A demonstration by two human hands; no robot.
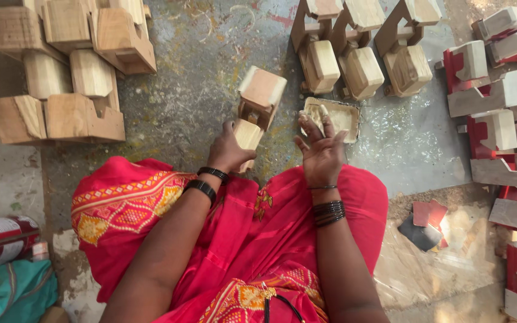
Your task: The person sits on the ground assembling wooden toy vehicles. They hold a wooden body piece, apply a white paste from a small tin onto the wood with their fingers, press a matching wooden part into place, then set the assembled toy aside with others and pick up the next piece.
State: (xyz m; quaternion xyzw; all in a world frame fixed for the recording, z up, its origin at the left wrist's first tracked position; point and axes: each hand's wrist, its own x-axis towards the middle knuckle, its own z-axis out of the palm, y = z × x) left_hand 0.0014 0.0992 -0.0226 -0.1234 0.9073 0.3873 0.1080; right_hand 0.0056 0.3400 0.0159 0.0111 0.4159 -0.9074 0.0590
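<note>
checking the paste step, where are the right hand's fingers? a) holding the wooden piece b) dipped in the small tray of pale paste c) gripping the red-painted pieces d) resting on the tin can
b: the right hand reaches forward with its fingers in the small tray of pale paste, while the left hand grips the unpainted wooden piece; the red-painted pieces lie apart at the right.

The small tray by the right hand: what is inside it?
The shallow tray holds pale paste. The right hand dips its fingertips into it, so that part of the paste is covered.
</note>
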